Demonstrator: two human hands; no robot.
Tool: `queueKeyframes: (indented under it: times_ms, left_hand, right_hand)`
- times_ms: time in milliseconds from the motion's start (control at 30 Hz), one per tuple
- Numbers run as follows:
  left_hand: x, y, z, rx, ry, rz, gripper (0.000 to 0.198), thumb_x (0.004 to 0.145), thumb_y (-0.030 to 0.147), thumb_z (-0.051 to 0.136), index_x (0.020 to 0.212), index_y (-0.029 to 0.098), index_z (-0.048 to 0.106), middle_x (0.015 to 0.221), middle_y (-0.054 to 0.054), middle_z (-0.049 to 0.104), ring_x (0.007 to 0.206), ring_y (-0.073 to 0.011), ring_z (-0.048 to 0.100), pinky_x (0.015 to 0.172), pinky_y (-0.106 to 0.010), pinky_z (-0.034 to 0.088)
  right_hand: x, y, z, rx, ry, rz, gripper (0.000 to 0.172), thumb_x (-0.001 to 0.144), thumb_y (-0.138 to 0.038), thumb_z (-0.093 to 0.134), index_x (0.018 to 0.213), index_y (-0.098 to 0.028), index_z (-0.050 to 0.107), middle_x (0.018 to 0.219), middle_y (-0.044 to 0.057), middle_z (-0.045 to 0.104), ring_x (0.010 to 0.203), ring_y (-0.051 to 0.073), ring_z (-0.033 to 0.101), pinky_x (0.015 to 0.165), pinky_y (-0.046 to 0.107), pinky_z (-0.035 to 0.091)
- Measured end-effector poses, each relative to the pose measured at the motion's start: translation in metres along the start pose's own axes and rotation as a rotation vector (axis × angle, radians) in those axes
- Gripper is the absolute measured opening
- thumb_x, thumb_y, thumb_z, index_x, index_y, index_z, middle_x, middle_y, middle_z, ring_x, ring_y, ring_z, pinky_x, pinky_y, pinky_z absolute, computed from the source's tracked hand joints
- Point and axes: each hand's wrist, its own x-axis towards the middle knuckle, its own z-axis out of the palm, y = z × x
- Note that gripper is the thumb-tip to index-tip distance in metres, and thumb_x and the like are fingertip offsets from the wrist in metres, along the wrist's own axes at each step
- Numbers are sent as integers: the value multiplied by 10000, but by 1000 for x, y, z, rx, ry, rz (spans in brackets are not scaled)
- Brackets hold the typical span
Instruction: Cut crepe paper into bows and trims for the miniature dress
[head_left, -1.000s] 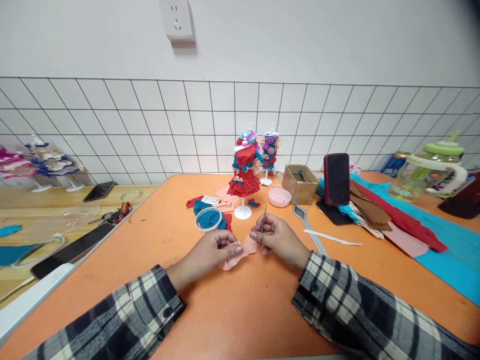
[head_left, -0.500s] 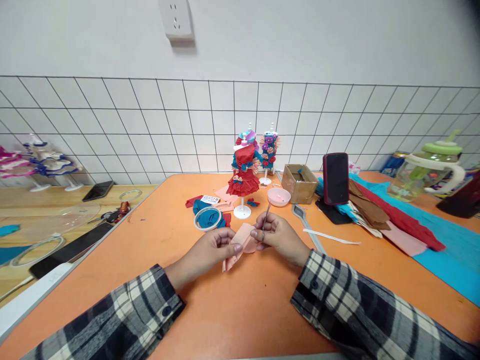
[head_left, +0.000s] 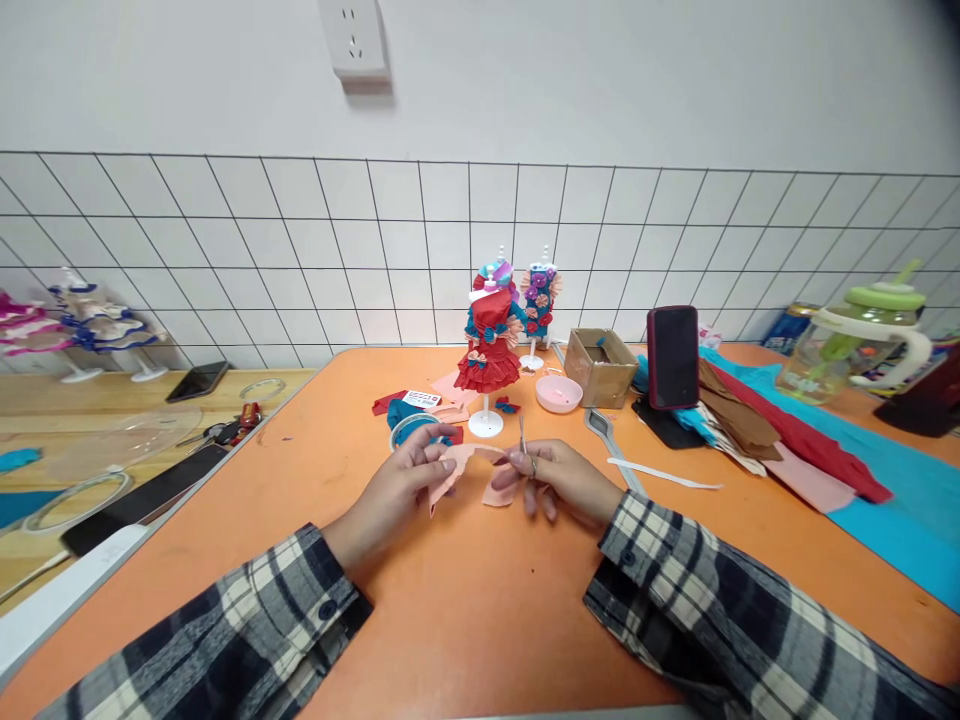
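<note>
A pink piece of crepe-like material (head_left: 498, 490) is held just above the orange table (head_left: 465, 620), stretched between the two hands. Its left edge is pinched by the left hand (head_left: 394, 492), whose thumb and fingertips are closed on it. Its right part is gripped by the right hand (head_left: 561, 480), in which a thin metal tool (head_left: 523, 437) is also held upright. The tool is probably a small pair of scissors, though it is too small in the view for certainty. The lower fingers of that hand are loosely spread downward. Just beyond the left hand a tape ring (head_left: 409, 428) lies on teal scraps, and beside it stands a mannequin in a red dress (head_left: 487, 345). A pink bowl (head_left: 559, 394) and a cardboard box (head_left: 600, 365) are set farther back, to the right.
</note>
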Motion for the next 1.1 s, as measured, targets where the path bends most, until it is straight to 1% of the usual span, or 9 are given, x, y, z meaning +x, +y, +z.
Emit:
queueKeyframes:
  times_ms: [67,167,233,333,433,500,667,800,1100]
  left_hand:
    - [0,5,0,-5,38,34,394,723,250,742,1040,203,513,708,23,590,592,-111,542,538,-204,397]
    - [0,9,-1,1,47,70,390,721,266,742,1022,204,503,723,18,600,585,-109,538,500,-192,365]
    - [-1,8,-1,20,27,80,386,736,275,732,1027,210,488,735,16,608,581,-111,543,491,-193,357]
    - [-2,6,-1,66,3,85,368,767,289,704,1041,218,469,730,18,609,578,-122,564,480,-198,349]
    - [-2,5,-1,61,106,134,335,772,295,695,1018,224,480,759,27,611,583,-110,560,477,-194,353]
    - [-2,5,-1,63,155,154,330,769,299,700,1013,223,491,802,19,631,615,-112,570,489,-190,361]
    - [-2,-1,0,87,10,92,411,769,318,707,1101,239,479,769,22,633,644,-135,601,561,-212,407]
    - [-3,-4,1,200,-86,89,447,785,321,692,1168,236,478,793,6,629,699,-148,617,612,-227,424]
    - [-6,-1,2,292,-146,97,504,816,312,666,1258,227,440,855,-19,632,758,-151,596,639,-229,420]
  right_hand:
    - [-3,-2,-1,-33,-91,-2,522,815,-555,560,1064,-102,630,948,140,703,446,52,502,313,144,292]
    - [-7,-5,-2,-96,-134,-63,550,823,-574,544,1073,-96,651,943,130,701,441,35,390,339,160,229]
    - [-9,-7,-1,-142,-264,-61,560,817,-587,547,1051,-94,668,871,104,700,432,34,318,360,177,206]
    - [-10,-8,2,-218,-455,-40,574,805,-592,563,1055,-88,679,749,71,686,444,47,317,402,188,233]
    - [-9,-6,2,-236,-350,-111,531,826,-557,561,1043,-88,683,765,70,683,470,50,335,432,189,247]
    - [-7,-4,0,-187,-351,-78,534,829,-560,550,1063,-97,671,777,65,683,443,46,297,409,195,211]
    - [-8,0,1,-93,-650,89,618,791,-597,571,1115,-77,649,733,51,677,409,40,242,387,203,178]
    - [-10,0,7,-87,-647,67,597,804,-584,575,1121,-84,652,746,50,685,406,36,259,387,199,183]
    - [-11,-5,8,-212,-570,-19,551,826,-565,566,1065,-80,675,628,11,629,440,44,331,425,183,228]
